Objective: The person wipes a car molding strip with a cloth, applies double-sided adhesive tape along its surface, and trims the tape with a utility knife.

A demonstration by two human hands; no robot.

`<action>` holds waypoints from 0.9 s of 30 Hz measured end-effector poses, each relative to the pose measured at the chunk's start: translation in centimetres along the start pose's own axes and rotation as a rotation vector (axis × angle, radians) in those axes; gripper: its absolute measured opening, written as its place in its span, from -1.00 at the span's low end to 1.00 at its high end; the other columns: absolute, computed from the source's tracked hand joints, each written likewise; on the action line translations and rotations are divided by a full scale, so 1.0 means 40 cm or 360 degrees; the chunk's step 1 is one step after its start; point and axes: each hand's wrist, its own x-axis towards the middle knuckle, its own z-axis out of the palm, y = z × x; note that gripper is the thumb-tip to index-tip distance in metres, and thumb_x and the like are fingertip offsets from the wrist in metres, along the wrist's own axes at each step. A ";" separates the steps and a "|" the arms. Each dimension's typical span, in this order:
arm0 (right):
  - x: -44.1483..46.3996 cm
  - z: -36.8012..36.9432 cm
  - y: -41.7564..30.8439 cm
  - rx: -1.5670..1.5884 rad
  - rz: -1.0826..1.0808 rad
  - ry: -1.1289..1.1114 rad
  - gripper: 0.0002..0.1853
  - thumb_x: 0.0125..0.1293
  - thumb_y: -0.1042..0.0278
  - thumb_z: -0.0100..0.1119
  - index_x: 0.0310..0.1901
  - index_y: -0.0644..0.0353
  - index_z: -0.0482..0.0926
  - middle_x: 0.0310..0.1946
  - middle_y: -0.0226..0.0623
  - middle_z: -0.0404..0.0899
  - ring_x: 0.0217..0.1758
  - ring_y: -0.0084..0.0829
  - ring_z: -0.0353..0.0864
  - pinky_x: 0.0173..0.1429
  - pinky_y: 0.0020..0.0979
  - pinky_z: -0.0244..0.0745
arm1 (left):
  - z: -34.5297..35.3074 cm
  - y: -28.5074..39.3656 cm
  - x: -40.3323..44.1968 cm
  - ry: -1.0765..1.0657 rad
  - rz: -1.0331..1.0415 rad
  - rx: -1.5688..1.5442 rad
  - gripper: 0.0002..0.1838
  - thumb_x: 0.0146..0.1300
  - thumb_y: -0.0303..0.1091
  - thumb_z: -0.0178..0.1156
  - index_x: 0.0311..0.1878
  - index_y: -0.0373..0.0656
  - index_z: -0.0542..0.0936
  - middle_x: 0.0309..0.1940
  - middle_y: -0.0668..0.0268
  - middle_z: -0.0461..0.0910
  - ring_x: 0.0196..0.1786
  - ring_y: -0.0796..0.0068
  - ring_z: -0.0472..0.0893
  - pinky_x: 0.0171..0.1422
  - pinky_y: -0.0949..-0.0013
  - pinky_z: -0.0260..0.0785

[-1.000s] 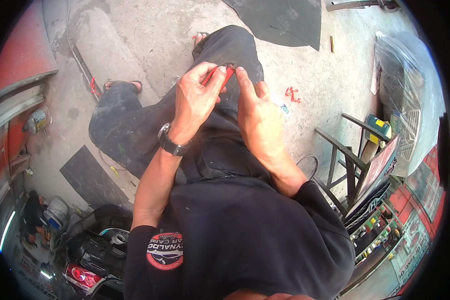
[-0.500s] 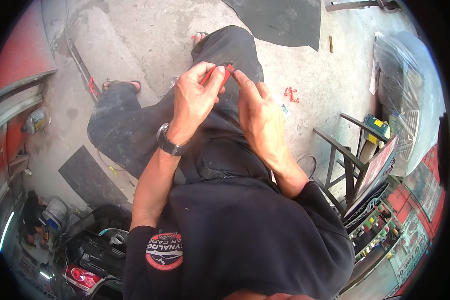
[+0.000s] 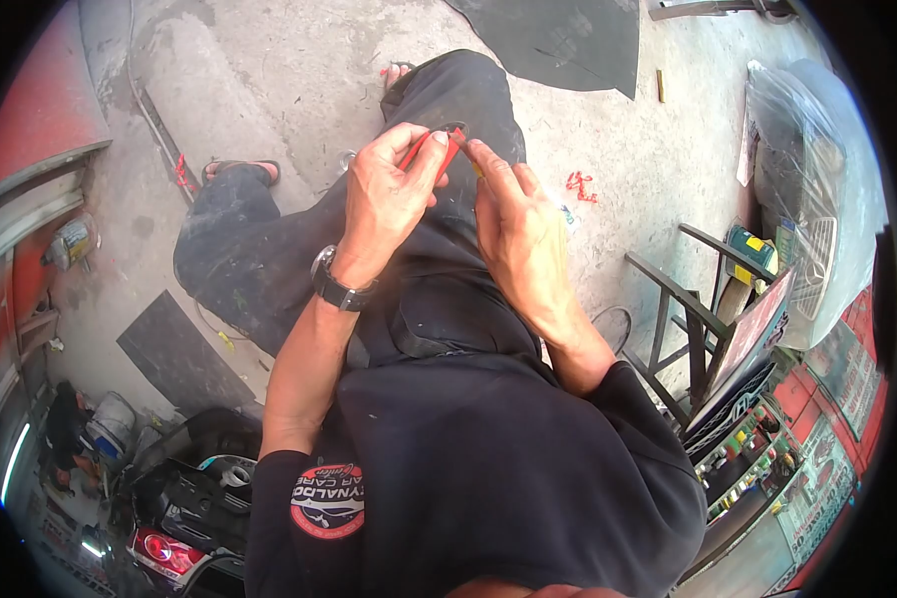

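Note:
My left hand (image 3: 387, 197), with a black watch (image 3: 341, 284) on its wrist, is closed around a red strip (image 3: 448, 154), held above my lap. The strip's upper end sticks out past the thumb. My right hand (image 3: 518, 224) is closed on a slim tool with a yellow part (image 3: 477, 170), mostly hidden by the fingers. Its index fingertip lies close to the end of the red strip. I cannot make out whether the tool's tip touches the strip.
Red scraps (image 3: 581, 186) lie on the concrete floor to the right. A black metal stand (image 3: 668, 294) and a plastic-wrapped car part (image 3: 817, 199) are on the right. Dark sheets (image 3: 573, 45) lie ahead and at left. Red car panels (image 3: 45, 100) line the left side.
My right hand has shifted very slightly at the end of the red strip. My left hand keeps the strip in the same place.

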 end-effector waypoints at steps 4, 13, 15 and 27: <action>0.001 0.000 -0.001 0.0009 0.0004 0.0001 -0.49 0.37 0.56 0.23 0.35 0.12 0.55 -0.25 -0.02 0.59 -0.34 0.05 0.71 -0.30 -0.05 0.61 | 0.001 0.000 -0.001 0.0005 -0.0005 0.0001 -0.71 0.53 -0.18 0.28 -0.04 -0.25 0.73 -0.42 0.39 0.72 -0.41 0.69 0.67 -0.44 0.55 0.47; 0.000 -0.007 -0.002 -0.0006 0.0015 -0.0025 -0.50 0.38 0.54 0.23 0.36 0.12 0.55 -0.24 0.00 0.59 -0.32 0.07 0.71 -0.28 -0.04 0.62 | 0.001 -0.001 -0.002 0.0002 -0.0013 0.0003 -0.71 0.54 -0.17 0.28 -0.03 -0.26 0.72 -0.42 0.38 0.72 -0.41 0.69 0.67 -0.44 0.55 0.48; 0.000 -0.006 -0.002 -0.0003 0.0016 -0.0024 -0.50 0.38 0.54 0.23 0.36 0.12 0.55 -0.24 0.00 0.60 -0.31 0.07 0.71 -0.27 -0.04 0.62 | 0.001 -0.002 -0.002 -0.0002 -0.0010 0.0010 -0.70 0.54 -0.17 0.28 -0.03 -0.26 0.72 -0.41 0.38 0.72 -0.41 0.69 0.67 -0.44 0.55 0.48; -0.011 -0.006 -0.007 -0.0344 -0.0024 -0.0091 -0.35 0.25 0.57 0.30 0.42 0.08 0.50 -0.14 -0.05 0.57 -0.35 -0.05 0.75 -0.28 -0.14 0.68 | 0.008 0.001 -0.008 0.0039 0.0051 0.0062 -0.71 0.54 -0.17 0.27 -0.01 -0.25 0.72 -0.35 0.37 0.75 -0.37 0.68 0.70 -0.41 0.55 0.51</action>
